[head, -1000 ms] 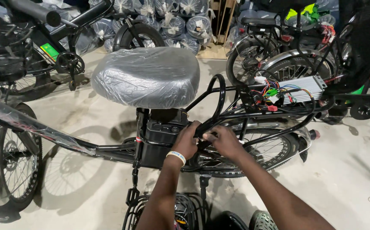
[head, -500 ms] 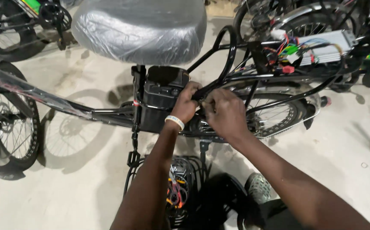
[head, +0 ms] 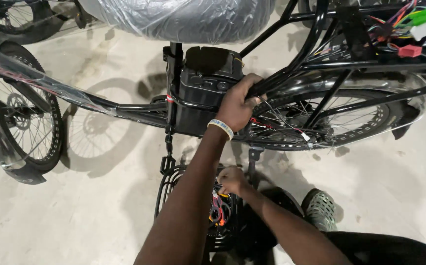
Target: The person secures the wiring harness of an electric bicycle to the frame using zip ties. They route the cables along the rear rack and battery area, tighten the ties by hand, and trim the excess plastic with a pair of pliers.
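Observation:
A black electric bicycle stands in front of me, its saddle [head: 183, 19] wrapped in clear plastic. Below the saddle sits a black battery box [head: 205, 83]. My left hand [head: 237, 105], with a pale wristband, is closed around a black frame tube [head: 291, 64] right beside the battery. My right hand [head: 232, 180] is lower down, inside a black wire basket [head: 166, 179] on the floor that holds coloured wires and small parts. Its fingers are curled over them; what they hold is hidden.
The rear wheel [head: 355, 130] with its shiny fender is to the right. Loose coloured wires and connectors [head: 404, 29] hang at the top right. A second wheel [head: 26, 122] with a plastic-wrapped tube stands at left. My green shoe [head: 321, 208] rests on the concrete floor.
My right hand has left the frame and dropped down into the basket. My left hand stays at the frame by the battery. The view has moved closer and lower.

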